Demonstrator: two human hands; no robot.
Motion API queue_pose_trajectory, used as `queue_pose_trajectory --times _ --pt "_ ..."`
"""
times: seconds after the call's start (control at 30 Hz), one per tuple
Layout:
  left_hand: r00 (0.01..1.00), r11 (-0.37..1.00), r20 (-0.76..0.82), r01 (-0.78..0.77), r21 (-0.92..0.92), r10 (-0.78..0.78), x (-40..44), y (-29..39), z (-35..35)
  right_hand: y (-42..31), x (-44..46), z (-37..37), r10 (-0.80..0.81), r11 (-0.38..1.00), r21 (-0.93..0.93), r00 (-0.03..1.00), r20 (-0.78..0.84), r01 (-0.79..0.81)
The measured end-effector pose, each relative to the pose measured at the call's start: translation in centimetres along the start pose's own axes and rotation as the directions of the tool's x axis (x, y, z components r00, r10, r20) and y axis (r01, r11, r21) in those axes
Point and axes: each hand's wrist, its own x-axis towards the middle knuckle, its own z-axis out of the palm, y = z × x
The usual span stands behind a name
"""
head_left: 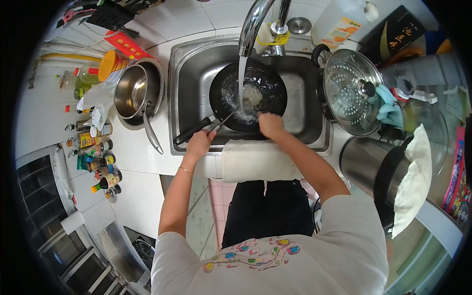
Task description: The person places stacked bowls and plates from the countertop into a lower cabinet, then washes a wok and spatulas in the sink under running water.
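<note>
A black pan lies in the steel sink, and water runs into it from the tap. Its black handle points to the lower left, over the sink's edge. My left hand is closed around the grip of a thin metal utensil, whose far end reaches into the pan near the water stream. Over the pan's near right part is my right hand, closed, with its fingertips hidden. What it holds, if anything, cannot be made out.
On the left counter stand a steel pot and several bottles. A lidded steamer is right of the sink, with a steel pot nearer me. A beige towel hangs over the front edge.
</note>
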Motion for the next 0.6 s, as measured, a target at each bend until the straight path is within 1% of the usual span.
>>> queue_pose_trajectory --times 0.07,0.1,0.2,0.23,0.33,0.37,0.4,0.43,0.53,0.57,0.6 --pt "1.000 1.000 0.003 -0.015 0.009 0.015 -0.6 0.1 -0.2 1.8 2.8 -0.3 0.106 0.994 0.043 0.993 -0.045 -0.104" --pt "1.000 0.999 0.001 -0.028 0.015 0.028 -0.6 0.2 -0.4 2.0 3.6 -1.1 0.105 0.994 0.037 0.994 -0.025 -0.104" --pt "0.997 0.997 0.009 -0.079 -0.023 0.079 -0.4 0.2 -0.1 -0.4 2.1 0.0 -0.099 0.995 -0.013 0.994 -0.050 0.099" --pt "0.996 0.994 0.045 -0.079 -0.072 0.082 -0.2 0.2 0.0 -0.8 1.8 0.8 -0.087 0.994 0.071 0.996 0.009 0.086" --pt "0.998 0.996 -0.014 -0.068 0.051 0.069 -1.5 1.0 -1.0 0.9 2.8 0.3 0.082 0.995 0.060 0.996 0.025 -0.083" --pt "0.999 0.991 -0.011 -0.044 0.130 0.046 -2.5 1.3 -1.7 1.7 2.4 -0.4 0.163 0.979 0.128 0.986 -0.041 -0.157" --pt "0.999 0.978 -0.016 -0.024 0.205 0.028 -3.3 1.8 -2.6 2.5 2.1 -1.3 0.230 0.960 0.164 0.973 0.009 -0.228" --pt "1.000 0.960 -0.025 -0.007 0.278 0.015 -3.5 2.2 -3.1 3.0 1.4 -1.8 0.248 0.943 0.243 0.967 -0.060 -0.227" --pt "0.988 0.939 -0.135 -0.024 0.344 0.075 -3.1 2.5 -2.1 3.5 -0.9 -1.6 0.322 0.853 0.488 0.922 -0.215 -0.184" --pt "0.974 0.935 -0.194 -0.038 0.353 0.113 -2.1 2.2 -0.7 3.5 -1.4 -1.2 0.350 0.811 0.565 0.902 -0.255 -0.155" --pt "0.970 0.937 -0.213 -0.035 0.347 0.115 -1.3 2.3 -0.1 3.5 -1.6 -1.1 0.386 0.763 0.622 0.895 -0.222 -0.175"
